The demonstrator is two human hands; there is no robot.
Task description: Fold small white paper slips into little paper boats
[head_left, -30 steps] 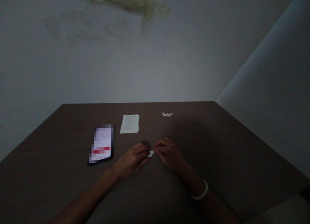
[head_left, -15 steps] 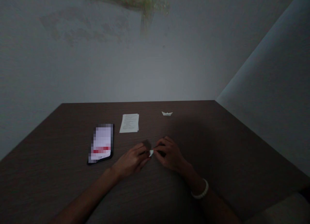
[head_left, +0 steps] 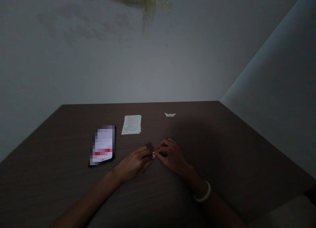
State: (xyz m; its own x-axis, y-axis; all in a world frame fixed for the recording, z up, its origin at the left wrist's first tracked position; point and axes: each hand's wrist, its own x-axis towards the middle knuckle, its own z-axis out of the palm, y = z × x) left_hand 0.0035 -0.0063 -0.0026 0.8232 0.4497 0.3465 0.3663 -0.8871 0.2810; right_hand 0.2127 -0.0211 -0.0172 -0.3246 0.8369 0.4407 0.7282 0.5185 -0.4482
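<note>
Two bare hands are meeting over a dark wooden table (head_left: 153, 195), working on a small piece of white paper (head_left: 153, 154). The left hand (head_left: 134, 163) is curling nearly closed, its thumb and fingers pinching the paper's left side. The right hand (head_left: 172, 156) is bending its fingers loosely, with thumb and forefinger closing on the paper's right side; its wrist is wearing a pale bracelet (head_left: 204, 192). The paper is sitting between the fingertips of both hands, mostly hidden by them. Left of the left hand, a phone (head_left: 102, 145) is lying with its screen lit and blurred. Beyond that hand, printed sheets (head_left: 131, 124) are lying stacked. Beyond the right hand, a small folded paper boat (head_left: 170, 115) is resting near the table's far edge.
</note>
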